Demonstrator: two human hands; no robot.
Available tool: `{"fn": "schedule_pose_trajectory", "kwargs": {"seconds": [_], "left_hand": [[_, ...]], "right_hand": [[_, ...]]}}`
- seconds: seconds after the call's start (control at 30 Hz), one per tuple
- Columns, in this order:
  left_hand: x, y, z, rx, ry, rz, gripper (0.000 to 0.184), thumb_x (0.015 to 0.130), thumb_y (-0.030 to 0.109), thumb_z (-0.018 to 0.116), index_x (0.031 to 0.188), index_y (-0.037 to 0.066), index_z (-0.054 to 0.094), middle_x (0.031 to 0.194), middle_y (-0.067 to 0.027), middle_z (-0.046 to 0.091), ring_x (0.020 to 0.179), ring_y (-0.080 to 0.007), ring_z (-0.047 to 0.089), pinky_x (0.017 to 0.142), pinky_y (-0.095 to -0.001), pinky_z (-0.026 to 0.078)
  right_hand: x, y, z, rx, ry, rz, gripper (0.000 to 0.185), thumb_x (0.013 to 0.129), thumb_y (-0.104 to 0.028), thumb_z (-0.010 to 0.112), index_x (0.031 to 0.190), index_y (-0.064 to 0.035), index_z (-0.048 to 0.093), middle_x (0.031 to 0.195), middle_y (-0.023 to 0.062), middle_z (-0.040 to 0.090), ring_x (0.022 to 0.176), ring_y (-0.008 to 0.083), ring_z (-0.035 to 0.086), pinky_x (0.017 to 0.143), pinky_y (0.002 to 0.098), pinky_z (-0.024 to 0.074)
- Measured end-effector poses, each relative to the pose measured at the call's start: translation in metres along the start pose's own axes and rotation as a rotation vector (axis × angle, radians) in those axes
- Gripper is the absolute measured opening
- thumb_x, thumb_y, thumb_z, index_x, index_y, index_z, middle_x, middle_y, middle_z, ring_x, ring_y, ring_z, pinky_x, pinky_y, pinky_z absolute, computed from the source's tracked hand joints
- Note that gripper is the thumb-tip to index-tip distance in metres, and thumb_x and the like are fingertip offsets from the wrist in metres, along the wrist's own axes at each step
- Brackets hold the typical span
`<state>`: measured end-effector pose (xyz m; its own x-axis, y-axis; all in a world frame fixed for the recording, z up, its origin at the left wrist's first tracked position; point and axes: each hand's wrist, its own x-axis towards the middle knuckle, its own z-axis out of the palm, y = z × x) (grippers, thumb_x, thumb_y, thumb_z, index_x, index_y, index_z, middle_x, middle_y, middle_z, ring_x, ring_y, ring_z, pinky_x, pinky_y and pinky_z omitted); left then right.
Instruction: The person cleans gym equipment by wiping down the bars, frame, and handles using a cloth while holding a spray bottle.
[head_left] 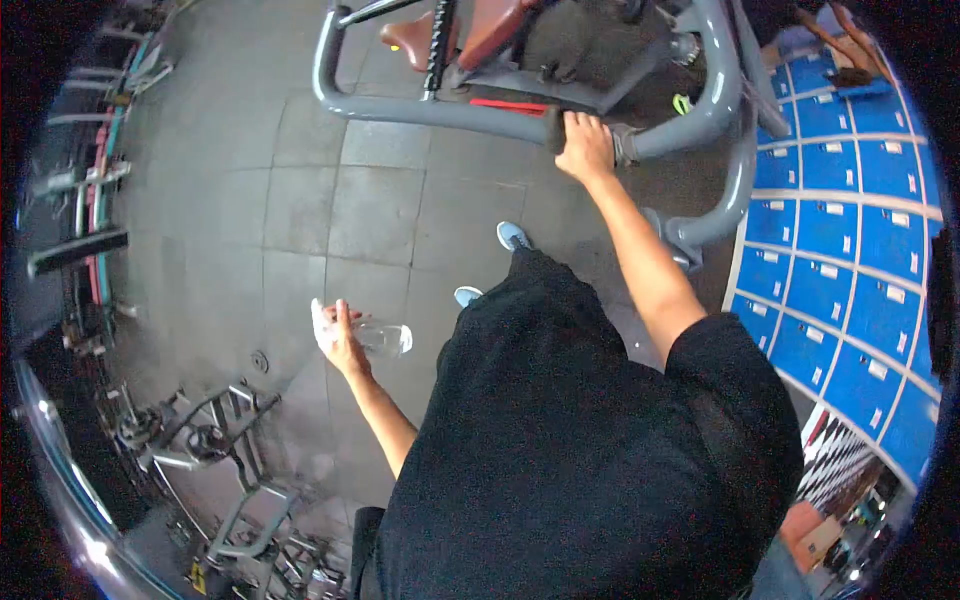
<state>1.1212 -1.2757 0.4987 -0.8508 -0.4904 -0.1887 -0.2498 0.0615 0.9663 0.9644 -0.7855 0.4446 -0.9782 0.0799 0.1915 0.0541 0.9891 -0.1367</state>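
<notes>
At about nine o'clock our left hand (342, 340) is closed around the top end of a clear bottle (386, 338), which hangs out over the tiled floor (300, 215). At one o'clock our right hand (588, 150) lies over the grey bar (450, 114) of the machine, its fingers on or just beside a dark piece (555, 131); whether that is a cloth or a fixed pad, and whether the fingers clamp or merely rest, we cannot tell. To work well here, we should press evenly with the whole palm, follow the bar's curve, hold the bottle clear of the frame, and mind our footing beneath it.
</notes>
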Motion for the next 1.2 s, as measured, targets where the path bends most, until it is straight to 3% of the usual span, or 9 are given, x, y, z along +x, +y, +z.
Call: {"fn": "schedule_pose_trajectory", "kwargs": {"seconds": [0.2, 0.33, 0.63, 0.77, 0.93, 1.0, 1.1, 1.13, 1.2], "left_hand": [[0.021, -0.005, 0.008, -0.015, -0.126, -0.061, 0.068, 0.099, 0.015, 0.071, 0.152, -0.010, 0.036, 0.100, -0.0107, 0.060, 0.076, -0.0165, 0.063, 0.066, -0.0350, 0.060], [0.035, 0.003, 0.013, 0.009, -0.195, 0.011, 0.066, 0.100, 0.015, 0.069, 0.151, -0.009, 0.036, 0.096, -0.0100, 0.061, 0.075, -0.0155, 0.063, 0.065, -0.0353, 0.061], [0.036, 0.011, -0.004, 0.048, -0.094, 0.077, 0.062, 0.100, 0.018, 0.068, 0.150, -0.007, 0.039, 0.096, -0.0102, 0.059, 0.076, -0.0163, 0.063, 0.067, -0.0359, 0.062], [0.038, -0.002, -0.018, 0.067, -0.086, 0.028, 0.062, 0.100, 0.022, 0.070, 0.147, -0.006, 0.042, 0.100, -0.0105, 0.058, 0.077, -0.0169, 0.063, 0.067, -0.0350, 0.060], [0.041, 0.000, -0.011, 0.064, -0.073, 0.063, 0.068, 0.099, 0.019, 0.071, 0.151, -0.010, 0.037, 0.101, -0.0104, 0.061, 0.081, -0.0159, 0.063, 0.071, -0.0347, 0.059], [0.038, -0.002, -0.004, -0.029, -0.064, 0.008, 0.070, 0.099, 0.019, 0.071, 0.153, -0.009, 0.035, 0.099, -0.0089, 0.060, 0.079, -0.0155, 0.063, 0.070, -0.0341, 0.059], [0.035, -0.003, 0.003, -0.098, -0.091, -0.007, 0.069, 0.100, 0.018, 0.070, 0.153, -0.008, 0.036, 0.098, -0.0092, 0.059, 0.078, -0.0153, 0.062, 0.068, -0.0341, 0.060], [0.033, -0.001, 0.000, -0.033, -0.094, -0.004, 0.068, 0.100, 0.018, 0.069, 0.153, -0.008, 0.036, 0.097, -0.0092, 0.059, 0.077, -0.0151, 0.062, 0.068, -0.0341, 0.060], [0.026, -0.005, -0.011, 0.018, -0.066, -0.005, 0.067, 0.100, 0.017, 0.069, 0.153, -0.007, 0.036, 0.096, -0.0093, 0.059, 0.077, -0.0149, 0.062, 0.067, -0.0340, 0.060]], "right_hand": [[0.051, 0.026, -0.015, 0.210, -0.633, -0.073, 0.060, 0.058, -0.029, 0.081, 0.112, -0.0058, 0.069, 0.106, 0.0206, 0.074, 0.103, 0.0395, 0.071, 0.091, 0.0488, 0.0558], [-0.016, 0.012, -0.037, -0.040, -0.184, -0.113, 0.047, 0.074, -0.015, 0.075, 0.117, -0.0021, 0.061, 0.126, 0.0188, 0.063, 0.122, 0.0349, 0.061, 0.106, 0.0463, 0.0496], [-0.046, 0.066, -0.166, -0.672, -0.067, -0.552, 0.039, 0.089, -0.014, 0.055, 0.125, 0.0004, 0.060, 0.137, 0.0156, 0.060, 0.140, 0.0307, 0.050, 0.125, 0.0413, 0.0336], [-0.025, 0.064, -0.170, -0.877, -0.063, -0.618, 0.039, 0.087, -0.021, 0.058, 0.120, -0.0007, 0.065, 0.136, 0.0153, 0.062, 0.134, 0.0292, 0.054, 0.120, 0.0426, 0.0371], [0.012, 0.039, -0.117, -1.120, -0.561, -0.312, 0.025, 0.089, -0.021, 0.063, 0.102, -0.0071, 0.078, 0.108, 0.0119, 0.076, 0.110, 0.0266, 0.071, 0.092, 0.0482, 0.0524], [0.027, 0.041, -0.107, -0.988, -0.665, -0.268, 0.024, 0.091, -0.023, 0.068, 0.109, -0.0153, 0.081, 0.110, 0.0043, 0.079, 0.105, 0.0271, 0.075, 0.092, 0.0551, 0.0556], [0.057, 0.034, -0.135, -0.693, -0.927, -0.283, 0.034, 0.076, -0.039, 0.081, 0.094, -0.0103, 0.083, 0.096, 0.0091, 0.080, 0.096, 0.0285, 0.077, 0.084, 0.0415, 0.0601], [0.053, 0.035, -0.122, -0.482, -0.532, -0.153, 0.051, 0.072, -0.052, 0.083, 0.091, -0.0049, 0.081, 0.092, 0.0157, 0.078, 0.094, 0.0321, 0.076, 0.083, 0.0414, 0.0592], [0.051, 0.026, -0.109, 0.107, -0.326, 0.162, 0.063, 0.076, -0.063, 0.079, 0.094, -0.0021, 0.079, 0.091, 0.0219, 0.076, 0.093, 0.0380, 0.075, 0.082, 0.0460, 0.0576]]}}
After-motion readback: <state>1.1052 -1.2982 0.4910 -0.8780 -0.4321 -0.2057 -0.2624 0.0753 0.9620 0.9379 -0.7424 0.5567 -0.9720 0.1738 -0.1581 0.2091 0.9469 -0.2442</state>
